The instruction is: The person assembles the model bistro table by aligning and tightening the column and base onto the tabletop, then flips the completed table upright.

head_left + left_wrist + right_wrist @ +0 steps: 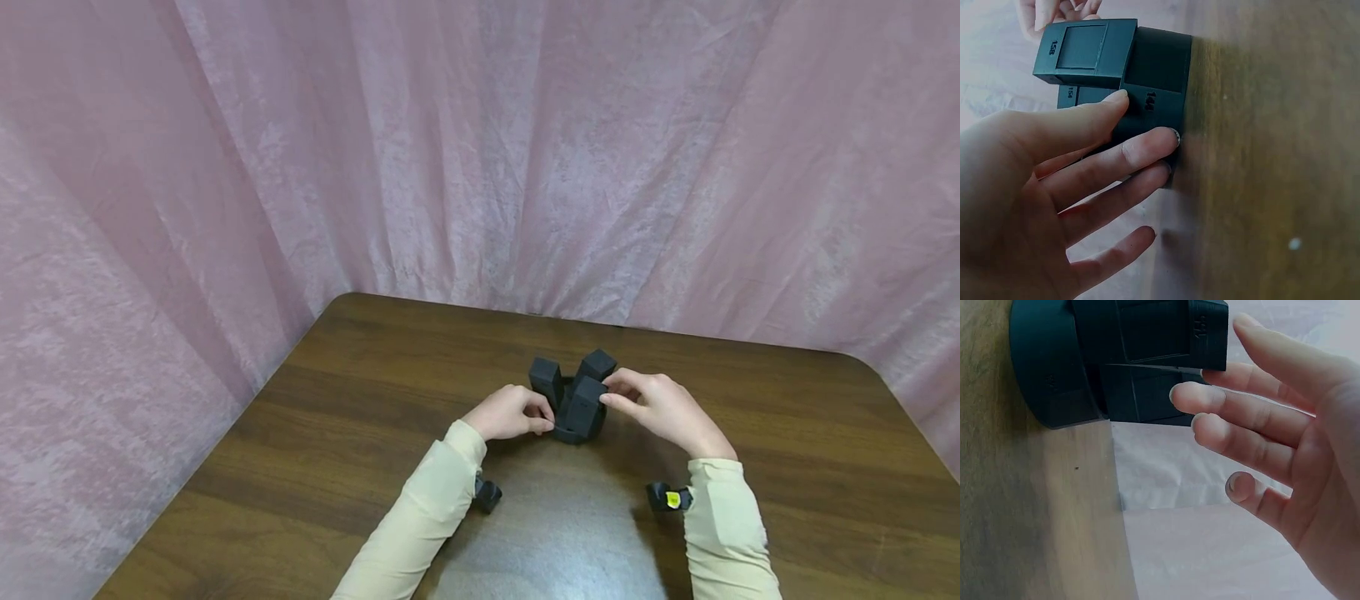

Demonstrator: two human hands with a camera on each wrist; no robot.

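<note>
A round black base (574,436) stands on the table with three black rectangular blocks rising from it. My left hand (516,412) holds the base from the left; in the left wrist view its thumb and fingertips lie against the wall of the base (1163,103), which bears a raised number. The front block (585,407) leans to the right, and my right hand (660,406) pinches its upper end between thumb and fingers. Behind it stand a left block (545,379) and a back right block (597,365). Their lower ends are hidden.
The wooden table (315,450) has a rounded far edge close to a pink curtain (480,167). A small black camera (487,497) sits at the left wrist, and another camera (663,497) with a yellow label at the right one.
</note>
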